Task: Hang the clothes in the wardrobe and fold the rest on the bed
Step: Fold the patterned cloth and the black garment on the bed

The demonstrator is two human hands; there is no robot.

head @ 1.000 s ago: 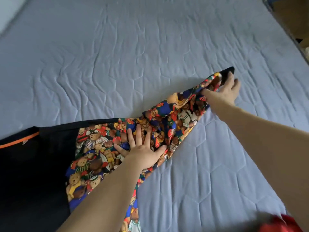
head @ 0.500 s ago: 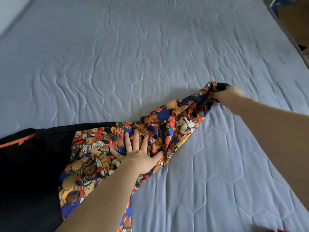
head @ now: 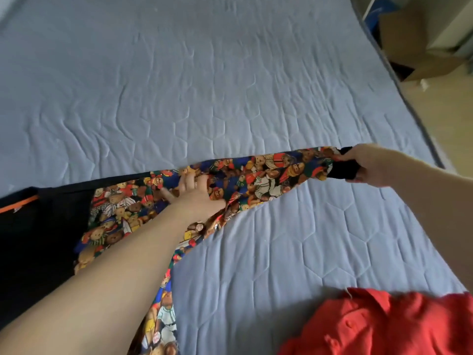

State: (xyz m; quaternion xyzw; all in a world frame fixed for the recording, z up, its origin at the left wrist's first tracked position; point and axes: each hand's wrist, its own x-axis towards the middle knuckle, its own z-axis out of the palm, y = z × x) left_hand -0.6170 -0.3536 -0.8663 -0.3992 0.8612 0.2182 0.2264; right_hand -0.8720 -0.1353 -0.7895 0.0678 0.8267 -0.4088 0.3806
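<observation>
I see a black cloth garment with a bright teddy-bear print sleeve (head: 256,180) lying on the pale blue quilted bed (head: 230,85). The sleeve runs long, out to the right. My left hand (head: 197,193) presses flat on it, fingers straight. My right hand (head: 368,163) pinches its black cuff.

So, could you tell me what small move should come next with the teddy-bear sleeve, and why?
Probably fold the sleeve inward across the black body of the garment. The right hand pinches the black cuff and holds the sleeve stretched out over the bed, while the left hand presses flat near the shoulder, a ready pivot for the fold.
</observation>
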